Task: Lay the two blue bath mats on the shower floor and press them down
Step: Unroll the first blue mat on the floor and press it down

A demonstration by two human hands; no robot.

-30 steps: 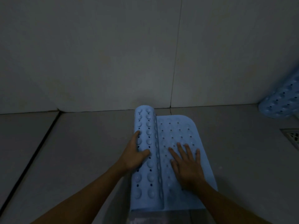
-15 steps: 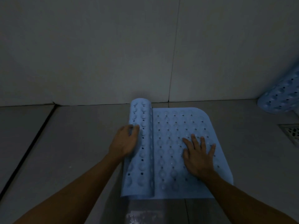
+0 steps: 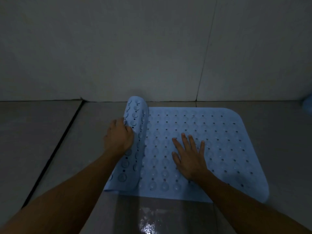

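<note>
The blue mat (image 3: pixel 194 135) lies mostly unrolled on the shower floor (image 3: pixel 59 149). The left hand (image 3: pixel 119 135) grips the rolled part; the right hand (image 3: pixel 189 156) presses flat, fingers spread. Roll leftward slowly, pinning the flat part so it cannot slide.

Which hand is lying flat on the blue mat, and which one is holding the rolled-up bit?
The right hand lies flat, fingers spread, on the unrolled part of the blue mat. The left hand grips the rolled-up part instead.
</note>
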